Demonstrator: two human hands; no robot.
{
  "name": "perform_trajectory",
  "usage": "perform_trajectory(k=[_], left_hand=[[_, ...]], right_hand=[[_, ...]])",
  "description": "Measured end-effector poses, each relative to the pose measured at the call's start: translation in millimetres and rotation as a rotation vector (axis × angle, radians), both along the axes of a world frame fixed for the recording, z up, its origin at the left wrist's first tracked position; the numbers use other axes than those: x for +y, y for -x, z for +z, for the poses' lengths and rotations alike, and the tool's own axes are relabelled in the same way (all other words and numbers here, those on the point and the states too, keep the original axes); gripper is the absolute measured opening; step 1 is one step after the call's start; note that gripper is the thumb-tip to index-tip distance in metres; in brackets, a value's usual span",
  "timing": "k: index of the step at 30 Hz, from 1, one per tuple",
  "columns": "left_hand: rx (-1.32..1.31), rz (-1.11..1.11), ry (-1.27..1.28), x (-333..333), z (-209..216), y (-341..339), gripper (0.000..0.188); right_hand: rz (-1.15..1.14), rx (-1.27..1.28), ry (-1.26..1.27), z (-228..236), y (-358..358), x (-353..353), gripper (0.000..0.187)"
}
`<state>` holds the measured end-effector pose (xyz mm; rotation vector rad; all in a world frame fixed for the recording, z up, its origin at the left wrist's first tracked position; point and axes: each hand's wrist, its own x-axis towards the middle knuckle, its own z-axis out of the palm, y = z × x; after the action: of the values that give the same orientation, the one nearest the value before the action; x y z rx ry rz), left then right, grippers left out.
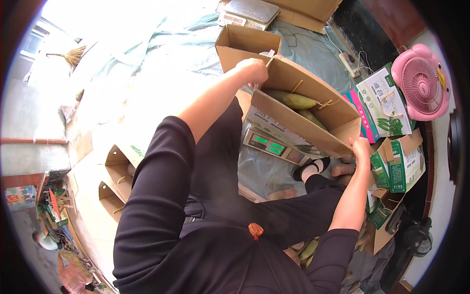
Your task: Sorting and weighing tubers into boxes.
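An open cardboard carton (296, 126) with a printed front is right before me, tilted, its top flaps up. Long green radishes (292, 100) lie inside, and yellow cord handles (326, 104) hang over them. My left hand (253, 71) is closed on the carton's left end, its fingertips partly hidden. At the opposite end, my right hand (360, 146) grips the near corner. Close under the carton is a scale (270, 145) with lit green displays; whether the carton rests on it, I cannot tell.
Behind the carton stand another open box (242, 46) and a second scale (248, 12). Printed cartons (387, 105), a pink fan (422, 85) and a black fan (418, 237) line the right. More radishes (308, 250) lie by my legs; open boxes (110, 196) sit left.
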<state>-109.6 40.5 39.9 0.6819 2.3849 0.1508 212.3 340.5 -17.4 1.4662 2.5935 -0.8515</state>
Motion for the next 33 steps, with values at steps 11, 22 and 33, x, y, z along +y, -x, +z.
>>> perform_trajectory(k=[11,22,33], left_hand=[[0.444,-0.573,0.075,-53,10,115,0.021],[0.836,-0.309,0.334,-334,-81,297,0.021],[0.630,0.447,0.328,-595,-139,56,0.037]], right_hand=[[0.130,0.199,-0.117,83,71,-19,0.028],[0.635,0.315,0.020,116,262,-247,0.033],[1.018,-0.115,0.018,-53,234,-470,0.028]])
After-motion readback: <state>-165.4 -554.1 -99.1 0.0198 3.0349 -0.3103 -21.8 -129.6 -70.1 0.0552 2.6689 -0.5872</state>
